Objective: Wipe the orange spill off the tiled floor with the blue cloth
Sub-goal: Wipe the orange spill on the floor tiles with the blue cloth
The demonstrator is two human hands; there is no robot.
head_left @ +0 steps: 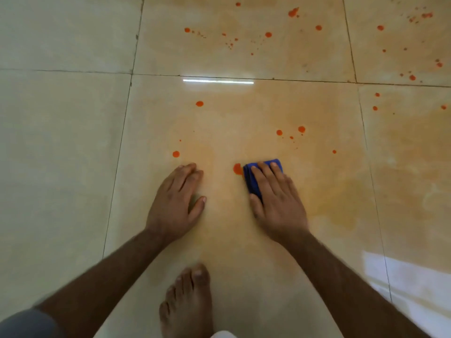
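A folded blue cloth (252, 178) lies on the glossy beige tiled floor (73, 142), and my right hand (275, 201) presses flat on it with straight fingers. An orange drop (237, 169) sits right at the cloth's left edge. My left hand (175, 201) rests flat on the floor to the left, fingers straight, holding nothing. Several more orange drops (290, 132) dot the tiles ahead, and a pale orange smear (341, 196) spreads over the tile to the right of the cloth.
A bare foot (186, 301) stands on the tile between my forearms. Dark grout lines (122, 142) divide the tiles. A bright strip of reflected light (218, 81) lies ahead, and a sunlit patch (410, 284) at the lower right.
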